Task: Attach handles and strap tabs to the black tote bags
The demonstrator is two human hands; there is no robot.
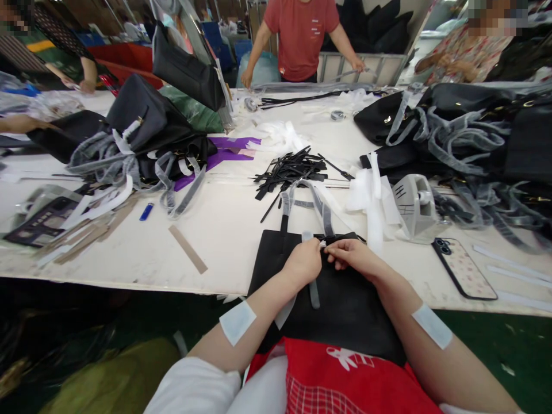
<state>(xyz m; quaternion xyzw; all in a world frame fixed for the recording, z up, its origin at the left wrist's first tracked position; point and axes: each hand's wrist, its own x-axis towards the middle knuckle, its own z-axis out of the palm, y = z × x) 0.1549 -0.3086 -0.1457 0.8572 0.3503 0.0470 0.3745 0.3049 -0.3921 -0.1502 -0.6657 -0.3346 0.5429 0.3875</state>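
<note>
A black handbag [349,305] leans between the table edge and my lap, its two handles [323,210] wrapped in clear film and lying forward on the table. At the bag's top edge my left hand [305,263] is closed, with a small whitish piece [322,244] showing at its fingertips. My right hand [354,256] pinches right beside that piece; what its fingertips hold is too small to make out. Below my left hand hangs a film-covered strap tab [314,294] against the bag's front.
Ahead lies a pile of black straps [291,171]. Right are a tape dispenser [416,207], a phone [463,268] and heaped black bags [470,129]. More bags [138,123], a blue lighter-like object [146,211] and a brown strip [187,248] lie left. Co-workers stand across the table.
</note>
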